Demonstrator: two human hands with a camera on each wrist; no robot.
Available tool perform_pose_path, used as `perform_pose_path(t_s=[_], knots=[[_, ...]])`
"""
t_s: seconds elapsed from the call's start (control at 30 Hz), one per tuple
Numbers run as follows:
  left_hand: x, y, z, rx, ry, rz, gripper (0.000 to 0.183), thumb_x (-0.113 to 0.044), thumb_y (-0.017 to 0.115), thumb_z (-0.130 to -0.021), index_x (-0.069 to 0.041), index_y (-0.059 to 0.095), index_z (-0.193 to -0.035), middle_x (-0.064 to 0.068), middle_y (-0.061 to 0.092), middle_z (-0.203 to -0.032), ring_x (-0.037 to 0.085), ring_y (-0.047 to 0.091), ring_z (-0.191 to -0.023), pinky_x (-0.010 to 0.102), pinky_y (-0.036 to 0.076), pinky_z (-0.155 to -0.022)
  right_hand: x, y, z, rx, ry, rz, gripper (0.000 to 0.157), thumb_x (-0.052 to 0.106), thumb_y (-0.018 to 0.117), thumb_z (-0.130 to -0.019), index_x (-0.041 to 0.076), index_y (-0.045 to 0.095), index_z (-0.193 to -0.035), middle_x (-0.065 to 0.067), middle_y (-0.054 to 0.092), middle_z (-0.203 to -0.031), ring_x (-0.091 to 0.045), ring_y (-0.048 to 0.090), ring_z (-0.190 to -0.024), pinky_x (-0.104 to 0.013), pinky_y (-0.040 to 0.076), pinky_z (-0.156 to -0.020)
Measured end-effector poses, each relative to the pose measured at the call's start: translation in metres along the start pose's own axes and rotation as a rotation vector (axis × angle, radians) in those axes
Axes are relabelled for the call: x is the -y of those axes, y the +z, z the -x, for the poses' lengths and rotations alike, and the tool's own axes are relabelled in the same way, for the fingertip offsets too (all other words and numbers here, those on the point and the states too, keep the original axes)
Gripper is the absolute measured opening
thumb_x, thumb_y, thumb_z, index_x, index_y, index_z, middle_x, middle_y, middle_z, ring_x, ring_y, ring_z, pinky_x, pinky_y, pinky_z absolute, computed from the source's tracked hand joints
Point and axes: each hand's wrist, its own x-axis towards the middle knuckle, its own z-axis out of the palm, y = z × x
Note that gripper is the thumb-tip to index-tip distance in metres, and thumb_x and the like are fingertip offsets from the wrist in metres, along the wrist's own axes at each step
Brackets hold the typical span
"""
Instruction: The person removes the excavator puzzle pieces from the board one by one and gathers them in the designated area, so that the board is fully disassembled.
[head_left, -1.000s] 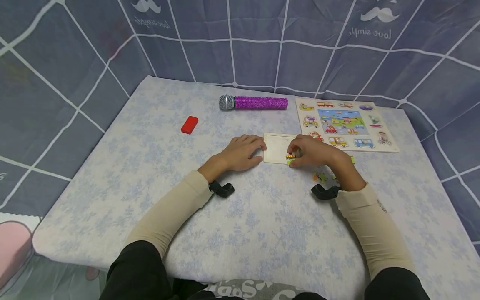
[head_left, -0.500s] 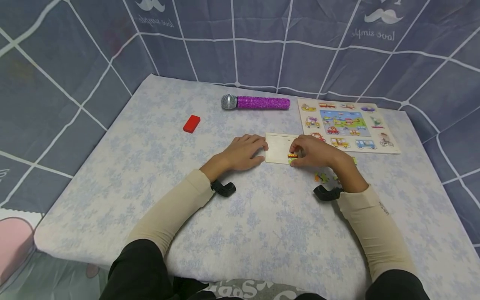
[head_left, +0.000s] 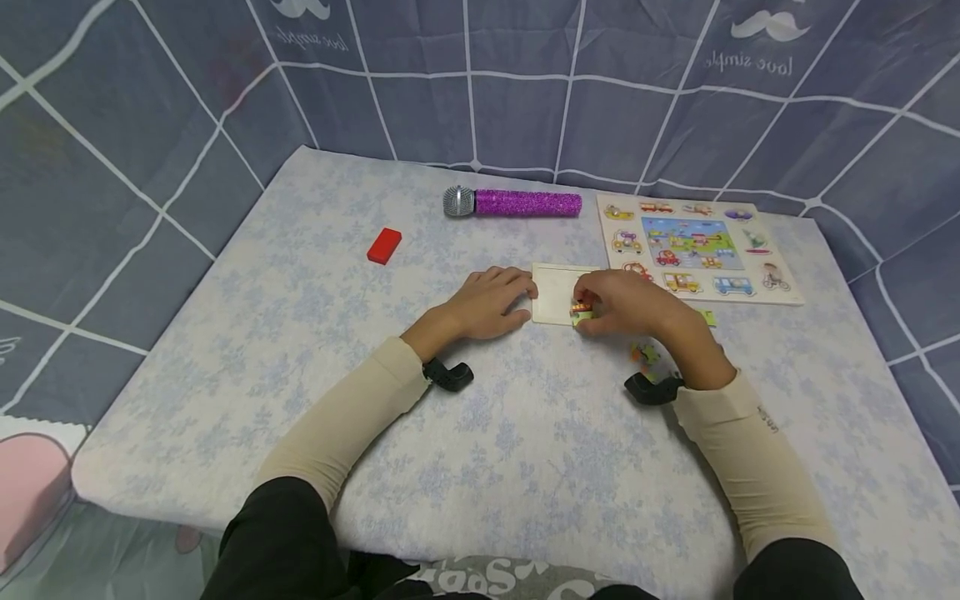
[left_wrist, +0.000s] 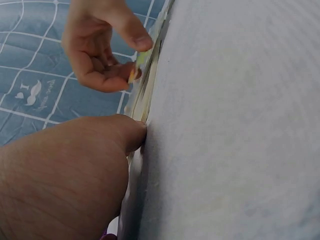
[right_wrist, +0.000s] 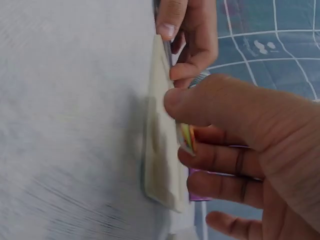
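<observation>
A small pale wooden puzzle tray [head_left: 552, 293] with a raised rim lies on the cloth-covered table. My left hand [head_left: 489, 305] holds its left edge, the thumb near the front corner and the fingers further back. Over the tray's right part, my right hand [head_left: 628, 302] pinches a colourful puzzle piece [head_left: 580, 314] between thumb and fingers. That puzzle piece [right_wrist: 187, 136] shows red, yellow and green in the right wrist view, tilted close over the tray [right_wrist: 162, 130]. My right hand covers the tray's right side in the head view.
Loose puzzle pieces [head_left: 643, 352] lie by my right wrist, with a green one [head_left: 707, 317] beyond it. A vehicle picture board [head_left: 776, 250] sits at the back right. Further back are a purple glitter microphone [head_left: 525, 203] and a red block [head_left: 384, 246]. A grey curtain [head_left: 517, 117] hangs behind.
My right hand has shifted slightly left over the tray, and the pinched puzzle piece has turned a little. My left hand stays at the tray's left edge.
</observation>
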Motion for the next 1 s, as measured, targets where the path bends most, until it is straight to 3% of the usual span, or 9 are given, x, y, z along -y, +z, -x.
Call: perform_pose_path(t_s=[0.2, 0.4, 0.53, 0.73, 0.87, 1.0], knots=[[-0.001, 0.001, -0.002, 0.010, 0.005, -0.003, 0.036, -0.039, 0.049, -0.105, -0.023, 0.050, -0.138, 0.003, 0.037, -0.157, 0.027, 0.033, -0.142, 0.052, 0.029, -0.110, 0.001, -0.016, 0.015, -0.135, -0.063, -0.010, 0.033, 0.012, 0.080, -0.085, 0.000, 0.068, -0.113, -0.006, 0.067, -0.102, -0.027, 0.062, -0.096, -0.048, 0.050, -0.084], [0.000, 0.000, -0.002, 0.009, 0.003, -0.009, 0.036, -0.039, 0.049, -0.106, -0.024, 0.049, -0.138, 0.003, 0.035, -0.159, 0.027, 0.033, -0.142, 0.052, 0.029, -0.109, -0.004, -0.036, 0.056, -0.242, -0.089, -0.025, 0.038, 0.007, 0.081, -0.085, 0.000, 0.068, -0.119, -0.008, 0.068, -0.108, -0.028, 0.061, -0.097, -0.049, 0.050, -0.080], [0.001, -0.001, -0.002, 0.011, 0.002, -0.002, 0.036, -0.039, 0.049, -0.106, -0.023, 0.050, -0.138, 0.003, 0.035, -0.159, 0.027, 0.033, -0.142, 0.053, 0.029, -0.109, -0.016, -0.033, 0.094, -0.216, 0.036, -0.005, 0.038, 0.010, 0.082, -0.085, 0.003, 0.069, -0.120, -0.007, 0.068, -0.110, -0.027, 0.061, -0.099, -0.049, 0.050, -0.078], [0.000, -0.001, -0.003, 0.013, -0.001, -0.005, 0.036, -0.039, 0.049, -0.106, -0.023, 0.050, -0.138, 0.002, 0.037, -0.156, 0.027, 0.033, -0.141, 0.053, 0.029, -0.109, -0.033, -0.015, 0.152, -0.169, 0.165, 0.032, 0.023, 0.013, 0.085, -0.083, 0.010, 0.072, -0.101, 0.003, 0.067, -0.096, -0.022, 0.063, -0.092, -0.047, 0.050, -0.077], [0.001, -0.001, -0.003, 0.002, 0.005, 0.007, 0.035, -0.039, 0.050, -0.106, -0.023, 0.050, -0.137, 0.002, 0.038, -0.155, 0.027, 0.034, -0.140, 0.053, 0.029, -0.108, -0.039, -0.005, 0.174, -0.103, 0.230, 0.013, 0.021, 0.016, 0.087, -0.081, 0.012, 0.069, -0.092, 0.007, 0.065, -0.090, -0.021, 0.064, -0.088, -0.045, 0.052, -0.076], [0.000, -0.001, -0.003, -0.002, 0.010, 0.015, 0.035, -0.039, 0.049, -0.106, -0.022, 0.051, -0.136, 0.002, 0.038, -0.155, 0.028, 0.034, -0.140, 0.054, 0.029, -0.108, -0.044, 0.002, 0.182, -0.085, 0.254, 0.000, 0.018, 0.012, 0.085, -0.082, 0.012, 0.069, -0.090, 0.007, 0.066, -0.090, -0.020, 0.065, -0.087, -0.043, 0.053, -0.075]])
